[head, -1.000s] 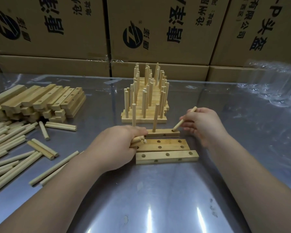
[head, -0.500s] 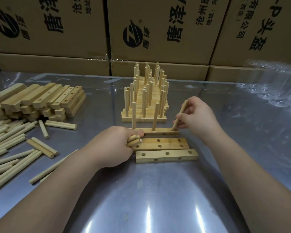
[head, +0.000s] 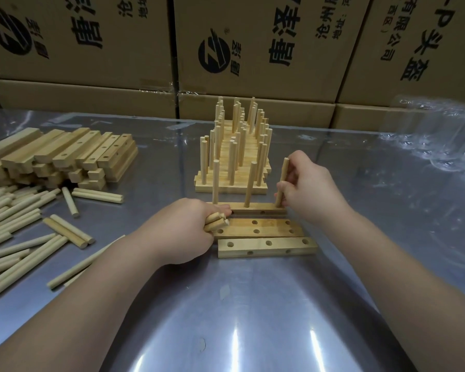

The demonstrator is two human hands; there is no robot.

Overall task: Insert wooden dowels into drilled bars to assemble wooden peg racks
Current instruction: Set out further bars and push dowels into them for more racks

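Pinching a dowel [head: 283,178] upright on the far bar [head: 262,209] is the right hand's [head: 310,191] grip; the left hand's [head: 183,234] clasps spare dowels [head: 215,223]. Two pegs [head: 250,183] stand seated.

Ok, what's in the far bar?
Two dowels stand in the far bar; the right hand holds a third dowel at its right end, seating unclear. The left hand, gripping spare dowels, covers its left end.

Shiny metal tabletop [head: 253,318] under glare, stacked brown cardboard boxes [head: 266,44] with black printed characters along the back, crumpled clear plastic wrap [head: 440,140] at right
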